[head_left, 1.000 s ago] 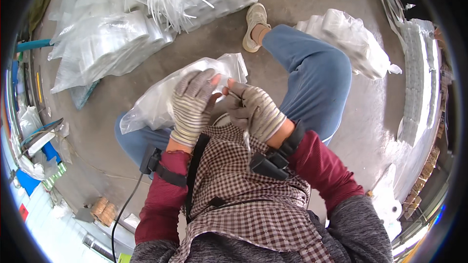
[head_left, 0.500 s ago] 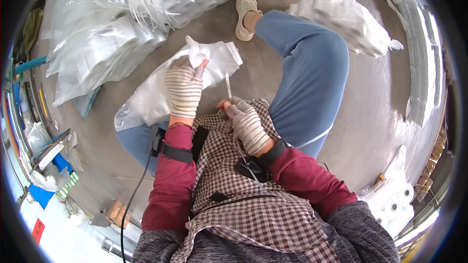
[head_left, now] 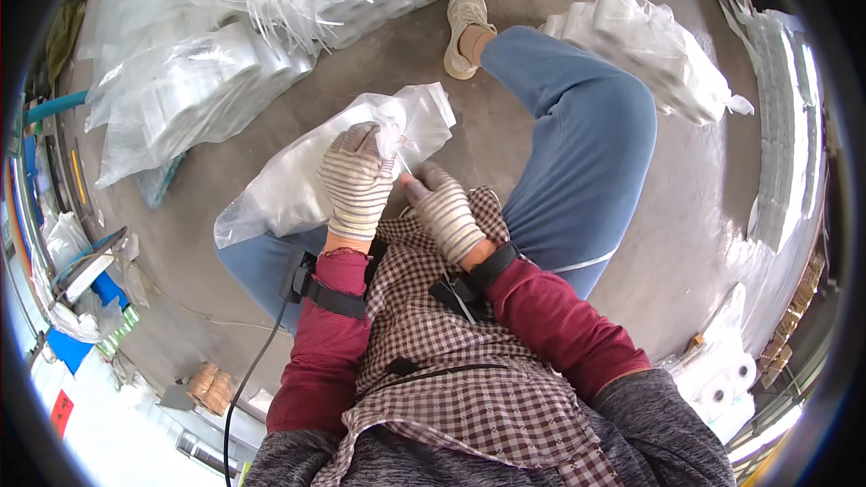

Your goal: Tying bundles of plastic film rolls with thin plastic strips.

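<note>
Plastic bag (head_left: 293,176) now nearer right hand (head_left: 444,212)

Bag (head_left: 289,182) partly over the person's left thigh (head_left: 257,275)
Roll stack (head_left: 383,4) ahead, leftward; wrapped bundle (head_left: 645,54) on the floor (head_left: 681,189) out past the right knee (head_left: 631,113).

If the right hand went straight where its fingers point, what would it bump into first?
Probably the left hand, which grips the bunched clear plastic bag, ahead and leftward of the right hand. Their exact depths are hard to tell.
</note>
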Motion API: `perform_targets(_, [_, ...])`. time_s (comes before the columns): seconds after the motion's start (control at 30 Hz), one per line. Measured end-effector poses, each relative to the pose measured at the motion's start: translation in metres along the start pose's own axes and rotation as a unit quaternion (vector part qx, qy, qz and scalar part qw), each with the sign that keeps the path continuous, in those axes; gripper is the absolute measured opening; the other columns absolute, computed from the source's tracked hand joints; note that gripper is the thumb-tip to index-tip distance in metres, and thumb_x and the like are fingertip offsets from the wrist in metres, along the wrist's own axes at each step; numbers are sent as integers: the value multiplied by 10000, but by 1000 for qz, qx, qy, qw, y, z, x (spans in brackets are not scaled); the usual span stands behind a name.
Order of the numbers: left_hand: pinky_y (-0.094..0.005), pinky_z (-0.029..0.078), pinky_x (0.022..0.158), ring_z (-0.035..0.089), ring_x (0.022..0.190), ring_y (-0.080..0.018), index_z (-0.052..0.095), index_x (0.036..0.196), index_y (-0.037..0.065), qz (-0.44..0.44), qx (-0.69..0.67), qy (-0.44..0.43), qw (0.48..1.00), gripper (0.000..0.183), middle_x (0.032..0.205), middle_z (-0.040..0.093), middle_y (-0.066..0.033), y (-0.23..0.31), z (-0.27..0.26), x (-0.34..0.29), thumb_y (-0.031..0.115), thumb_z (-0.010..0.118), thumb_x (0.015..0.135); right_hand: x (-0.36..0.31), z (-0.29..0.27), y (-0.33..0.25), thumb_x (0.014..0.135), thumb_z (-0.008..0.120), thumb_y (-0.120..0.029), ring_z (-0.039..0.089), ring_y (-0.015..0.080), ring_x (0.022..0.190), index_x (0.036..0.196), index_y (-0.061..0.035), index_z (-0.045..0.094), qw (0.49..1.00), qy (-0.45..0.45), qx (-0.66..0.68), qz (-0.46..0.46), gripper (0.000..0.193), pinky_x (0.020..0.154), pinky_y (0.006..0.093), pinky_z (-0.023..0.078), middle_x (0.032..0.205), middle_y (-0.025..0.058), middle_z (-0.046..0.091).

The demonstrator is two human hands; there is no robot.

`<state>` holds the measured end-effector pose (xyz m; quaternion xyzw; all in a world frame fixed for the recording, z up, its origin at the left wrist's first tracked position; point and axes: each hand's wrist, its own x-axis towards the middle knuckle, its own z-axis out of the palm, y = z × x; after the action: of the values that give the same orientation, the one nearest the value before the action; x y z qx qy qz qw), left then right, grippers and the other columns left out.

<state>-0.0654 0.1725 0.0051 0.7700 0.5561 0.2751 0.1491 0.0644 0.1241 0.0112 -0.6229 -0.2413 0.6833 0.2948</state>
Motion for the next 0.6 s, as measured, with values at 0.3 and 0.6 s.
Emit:
perform_targets(0.3, [-377, 476, 787, 592, 861, -230, 608, 943, 58, 14, 74, -12, 997, 320, 962, 616, -67, -1, 7, -13, 186, 636, 651, 26, 15, -13, 858, 542, -108, 399, 73, 672, 881, -43, 525, 989, 50, 120, -70, 72, 597, 234, 378, 734, -8, 480])
perform_targets(0.6, [-356, 495, 720, 599, 812, -262, 623, 932, 48, 5, 93, -22, 995, 340, 919, 618, -80, 17, -11, -3, 141, 620, 605, 64, -14, -92, 723, 671, -194, 556, 347, 881, 869, -72, 636, 886, 66, -350, -296, 193, 782, 448, 430, 959, 183, 578])
